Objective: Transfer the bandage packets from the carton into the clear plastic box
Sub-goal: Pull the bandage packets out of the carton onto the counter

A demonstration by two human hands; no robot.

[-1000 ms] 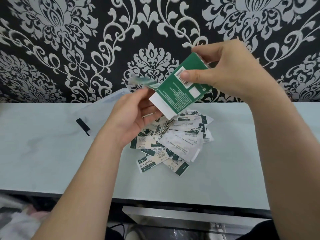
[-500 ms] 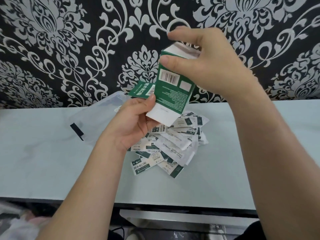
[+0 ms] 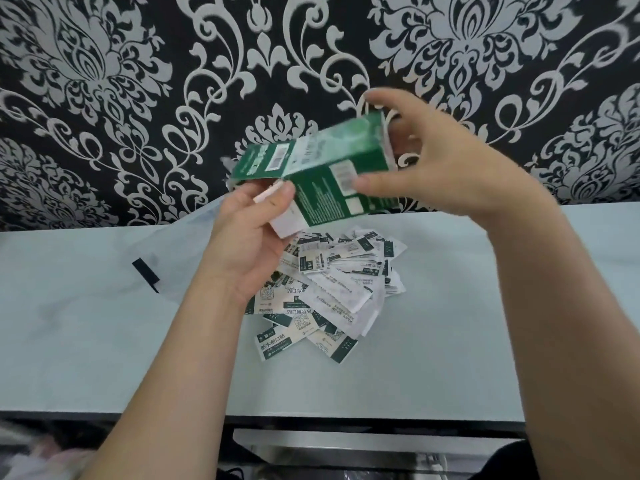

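A green and white carton (image 3: 322,168) hangs tilted above the table, blurred by motion. My right hand (image 3: 446,168) grips its upper right end, thumb on the front face. My left hand (image 3: 249,237) pinches the white flap at its lower left end. Below the carton, several white and green bandage packets (image 3: 332,292) lie in a loose heap on the pale table (image 3: 86,341). The clear plastic box (image 3: 166,251) lies to the left of my left hand, faint against the table, with a black clip (image 3: 147,273) on it.
Black wallpaper with a silver pattern (image 3: 104,98) rises right behind the table. The table's front edge (image 3: 346,415) runs across near me, with a drawer or shelf below it.
The carton has swung from upright to nearly level, its open end now at the right. My left hand's fingers have closed on the lower white flap. The view has shifted slightly.
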